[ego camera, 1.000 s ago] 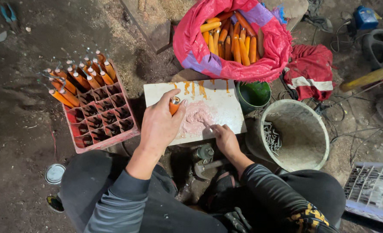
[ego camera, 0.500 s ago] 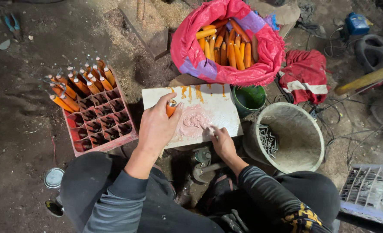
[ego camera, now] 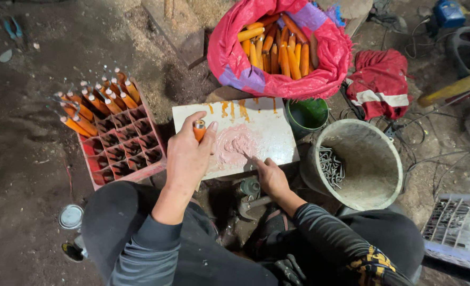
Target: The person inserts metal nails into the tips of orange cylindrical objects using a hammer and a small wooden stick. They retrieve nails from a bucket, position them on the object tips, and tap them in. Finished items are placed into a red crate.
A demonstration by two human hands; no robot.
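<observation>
Most of the orange handle is hidden inside the closed left hand; only its capped top shows. The right hand covers whatever thin tool it holds at the near edge of the white board, so the tool cannot be identified. The board's near left corner lies under the left hand. The grey bucket holds dark metal pieces too small to identify. The white crate is cut off by the right edge. The pink sack conceals the lower ends of its orange handles.
</observation>
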